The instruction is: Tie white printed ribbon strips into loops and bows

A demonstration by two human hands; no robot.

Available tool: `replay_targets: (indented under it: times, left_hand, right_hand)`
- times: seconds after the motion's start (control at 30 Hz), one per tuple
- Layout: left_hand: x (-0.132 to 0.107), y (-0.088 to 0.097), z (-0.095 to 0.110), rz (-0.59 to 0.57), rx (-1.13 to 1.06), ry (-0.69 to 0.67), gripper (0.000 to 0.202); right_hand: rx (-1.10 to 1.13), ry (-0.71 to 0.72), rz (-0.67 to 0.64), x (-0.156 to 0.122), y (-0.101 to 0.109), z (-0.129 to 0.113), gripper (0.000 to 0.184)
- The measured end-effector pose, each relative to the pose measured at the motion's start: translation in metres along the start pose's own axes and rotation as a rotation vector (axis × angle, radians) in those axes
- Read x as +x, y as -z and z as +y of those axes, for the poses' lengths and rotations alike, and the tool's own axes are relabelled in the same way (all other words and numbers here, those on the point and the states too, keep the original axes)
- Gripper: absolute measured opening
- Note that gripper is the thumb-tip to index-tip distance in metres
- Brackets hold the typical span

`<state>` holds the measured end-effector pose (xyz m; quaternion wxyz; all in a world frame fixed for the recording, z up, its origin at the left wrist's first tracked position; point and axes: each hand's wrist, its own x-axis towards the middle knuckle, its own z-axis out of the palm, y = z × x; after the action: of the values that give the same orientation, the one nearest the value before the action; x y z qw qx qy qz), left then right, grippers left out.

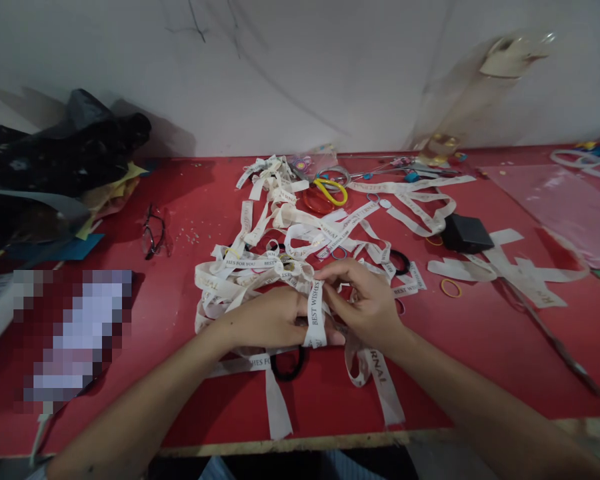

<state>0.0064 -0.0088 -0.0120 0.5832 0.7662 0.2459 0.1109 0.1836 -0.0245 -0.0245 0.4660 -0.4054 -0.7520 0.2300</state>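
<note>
Ribbon (315,308) crosses your left hand (273,315), whose grip I cannot tell, likely for support, while your right hand (364,300) pinches the strip's top, seemingly for control.

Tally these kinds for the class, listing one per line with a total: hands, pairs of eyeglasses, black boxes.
Hands: 2 (left hand, right hand)
Pairs of eyeglasses: 1
Black boxes: 1
Total: 4

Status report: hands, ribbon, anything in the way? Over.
Right hand pinching BEST WISHES ribbon. Same strip across left hand. Possibly in the way: tangled ribbon heap around both, black elastic band nearby.
</note>
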Motion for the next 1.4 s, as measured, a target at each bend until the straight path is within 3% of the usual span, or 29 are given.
replay_targets:
  times: [0.5, 1.4]
  left_hand:
    - [0.0005, -0.0005, -0.0004, -0.011, -0.111, -0.016, 0.028]
    - [0.0000, 0.0008, 0.0007, -0.014, -0.054, -0.050, 0.028]
  right_hand:
    - [-0.002, -0.031, -0.004, 0.0011, 0.0008, -0.0009, 0.019]
    - [-0.022, -0.047, -0.005, 0.0006, -0.0001, 0.0029, 0.019]
